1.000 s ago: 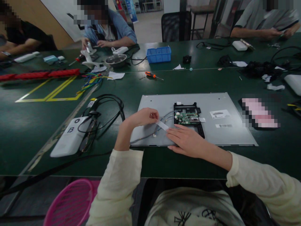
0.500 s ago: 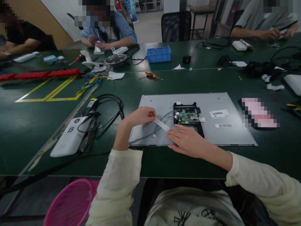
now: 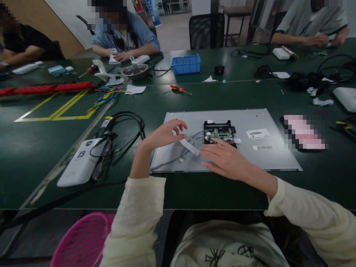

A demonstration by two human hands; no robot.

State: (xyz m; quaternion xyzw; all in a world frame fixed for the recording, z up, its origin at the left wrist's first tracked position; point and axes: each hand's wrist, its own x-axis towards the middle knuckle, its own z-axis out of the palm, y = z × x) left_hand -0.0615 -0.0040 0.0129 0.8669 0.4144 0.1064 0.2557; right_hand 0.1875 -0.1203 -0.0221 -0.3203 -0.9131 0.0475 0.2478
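A flat silver panel (image 3: pixel 244 157) lies on the green table, with a black bracket and green circuit board (image 3: pixel 219 136) on it. Grey cables (image 3: pixel 169 162) run left from the board. A white strip (image 3: pixel 189 146) lies slantwise over the cables. My left hand (image 3: pixel 166 133) hovers at the strip's upper left end, fingers apart and curved, holding nothing. My right hand (image 3: pixel 226 160) has its fingers stretched out at the strip's lower right end and over the board's lower edge, with nothing gripped.
Left of the panel lie a white device (image 3: pixel 80 161) and looped black cables (image 3: pixel 141 124). A phone (image 3: pixel 304 131) is on the right. Behind are an orange screwdriver (image 3: pixel 179 89), a blue basket (image 3: pixel 186 65) and a metal bowl (image 3: pixel 135 71). People sit across the table.
My left hand's fingers have parted from the strip's end and risen slightly. My right hand has shifted up a little, its fingers now partly over the circuit board.
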